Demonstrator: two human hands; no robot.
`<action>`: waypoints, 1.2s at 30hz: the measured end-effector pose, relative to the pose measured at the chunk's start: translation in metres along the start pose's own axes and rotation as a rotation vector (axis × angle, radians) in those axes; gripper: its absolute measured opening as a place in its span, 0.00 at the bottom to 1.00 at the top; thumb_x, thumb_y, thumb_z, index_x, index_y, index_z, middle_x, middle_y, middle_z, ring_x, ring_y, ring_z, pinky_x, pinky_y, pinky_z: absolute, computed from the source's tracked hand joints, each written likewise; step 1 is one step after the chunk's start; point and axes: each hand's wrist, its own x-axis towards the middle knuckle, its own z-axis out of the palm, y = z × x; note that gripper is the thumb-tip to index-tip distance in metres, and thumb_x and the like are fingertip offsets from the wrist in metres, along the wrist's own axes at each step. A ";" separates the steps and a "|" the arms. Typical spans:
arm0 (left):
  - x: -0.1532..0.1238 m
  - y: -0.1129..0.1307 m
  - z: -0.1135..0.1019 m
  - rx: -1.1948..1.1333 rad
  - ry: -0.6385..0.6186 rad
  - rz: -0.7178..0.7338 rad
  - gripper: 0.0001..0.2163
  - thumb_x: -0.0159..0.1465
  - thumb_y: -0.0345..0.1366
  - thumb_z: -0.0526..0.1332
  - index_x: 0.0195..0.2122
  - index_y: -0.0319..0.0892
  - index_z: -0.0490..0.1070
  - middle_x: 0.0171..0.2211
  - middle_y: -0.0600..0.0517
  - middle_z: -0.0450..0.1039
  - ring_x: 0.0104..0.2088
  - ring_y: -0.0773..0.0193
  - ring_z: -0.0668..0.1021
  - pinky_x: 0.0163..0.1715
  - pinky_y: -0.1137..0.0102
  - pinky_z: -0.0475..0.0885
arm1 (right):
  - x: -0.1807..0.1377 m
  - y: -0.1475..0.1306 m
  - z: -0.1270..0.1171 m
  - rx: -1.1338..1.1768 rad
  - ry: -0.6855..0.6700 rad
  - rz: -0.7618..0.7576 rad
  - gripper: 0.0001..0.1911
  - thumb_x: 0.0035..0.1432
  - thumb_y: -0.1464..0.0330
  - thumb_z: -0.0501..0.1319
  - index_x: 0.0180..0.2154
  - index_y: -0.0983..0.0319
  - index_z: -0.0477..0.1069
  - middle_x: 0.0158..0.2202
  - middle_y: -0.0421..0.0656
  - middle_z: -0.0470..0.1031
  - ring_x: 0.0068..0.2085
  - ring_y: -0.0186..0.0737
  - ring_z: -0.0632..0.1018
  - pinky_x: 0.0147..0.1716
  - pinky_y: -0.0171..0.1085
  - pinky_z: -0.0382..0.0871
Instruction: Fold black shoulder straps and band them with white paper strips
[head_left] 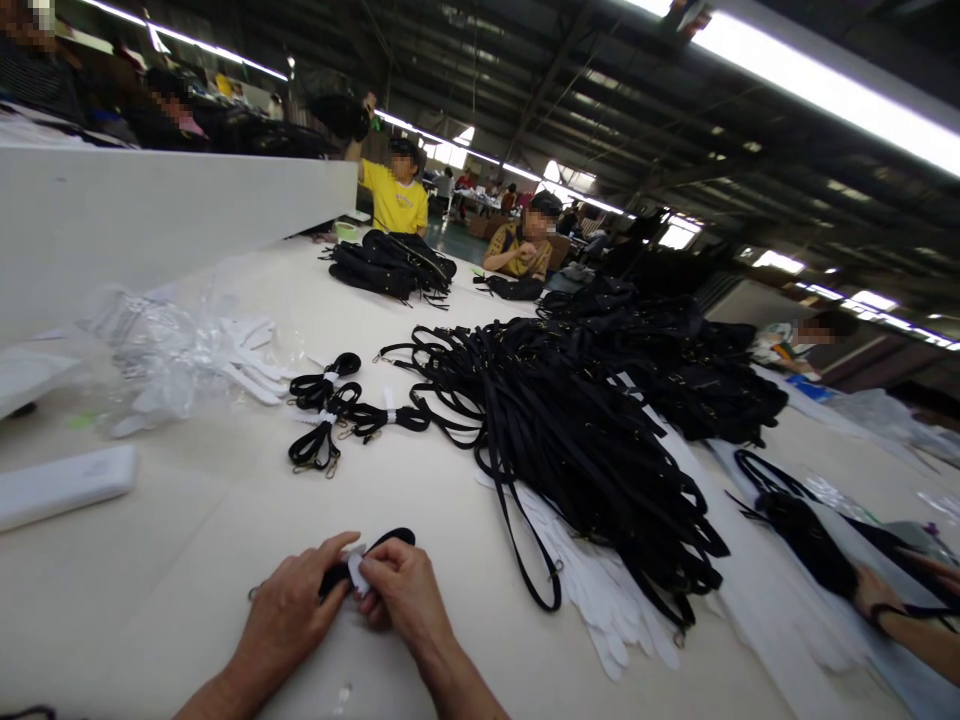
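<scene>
A folded black strap lies low over the table's front, with my left hand closed around it. My right hand pinches a small white paper band that sits around the strap's middle. Part of the strap is hidden beneath my fingers. Beyond my hands rest several finished-looking strap bundles, each tied with a white band and showing metal clips. To the right spreads a large heap of loose black straps, with white paper strips fanned out under its near edge.
Clear plastic wrapping and white strips lie at left, near a white slab-like object. Black bags are piled farther back. Another person's hand works with a black bag at right. More people sit or stand beyond the table.
</scene>
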 end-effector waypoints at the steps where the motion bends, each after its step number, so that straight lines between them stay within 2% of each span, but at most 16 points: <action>1: -0.001 0.000 0.000 0.003 0.005 0.009 0.20 0.65 0.35 0.56 0.58 0.53 0.64 0.48 0.51 0.79 0.41 0.57 0.80 0.44 0.62 0.73 | 0.001 -0.002 0.000 -0.003 -0.002 0.007 0.14 0.48 0.60 0.65 0.31 0.65 0.71 0.21 0.40 0.75 0.17 0.28 0.70 0.15 0.25 0.58; 5: -0.002 -0.005 0.002 0.021 0.028 0.045 0.19 0.64 0.36 0.57 0.57 0.52 0.64 0.48 0.51 0.79 0.41 0.56 0.80 0.43 0.63 0.73 | 0.004 -0.006 -0.001 -0.008 0.001 0.027 0.09 0.48 0.64 0.62 0.30 0.64 0.70 0.21 0.39 0.75 0.16 0.29 0.71 0.14 0.25 0.56; 11: -0.001 -0.010 0.005 0.021 0.068 0.095 0.16 0.63 0.36 0.58 0.53 0.50 0.65 0.41 0.52 0.80 0.37 0.57 0.81 0.38 0.65 0.75 | 0.007 -0.009 0.001 -0.067 -0.004 0.043 0.04 0.49 0.69 0.59 0.29 0.64 0.69 0.21 0.39 0.76 0.17 0.29 0.72 0.14 0.25 0.57; 19: 0.000 -0.010 0.006 0.005 0.052 0.074 0.13 0.63 0.36 0.59 0.49 0.50 0.64 0.40 0.52 0.80 0.38 0.56 0.81 0.37 0.63 0.76 | 0.006 -0.008 0.005 -0.073 0.031 0.023 0.05 0.53 0.68 0.60 0.28 0.63 0.68 0.19 0.37 0.74 0.16 0.28 0.71 0.14 0.25 0.57; 26: -0.002 -0.005 0.005 -0.019 0.030 0.003 0.14 0.64 0.35 0.57 0.50 0.50 0.62 0.42 0.51 0.79 0.41 0.55 0.80 0.41 0.61 0.74 | 0.008 0.000 0.012 -0.040 0.061 -0.048 0.07 0.54 0.66 0.60 0.29 0.64 0.69 0.19 0.38 0.73 0.17 0.29 0.72 0.14 0.25 0.59; 32: -0.001 -0.007 0.006 -0.049 0.033 0.011 0.13 0.63 0.37 0.58 0.49 0.50 0.63 0.40 0.52 0.79 0.39 0.55 0.81 0.38 0.62 0.74 | 0.003 -0.005 0.008 -0.054 0.021 -0.088 0.08 0.51 0.67 0.62 0.32 0.65 0.73 0.21 0.38 0.74 0.20 0.29 0.73 0.17 0.26 0.64; 36: -0.001 -0.004 0.004 -0.076 0.031 -0.006 0.12 0.64 0.37 0.57 0.49 0.51 0.62 0.41 0.53 0.79 0.40 0.56 0.80 0.40 0.62 0.74 | 0.003 -0.006 0.006 -0.024 0.027 -0.086 0.10 0.49 0.66 0.63 0.34 0.65 0.72 0.20 0.36 0.72 0.17 0.29 0.71 0.14 0.25 0.60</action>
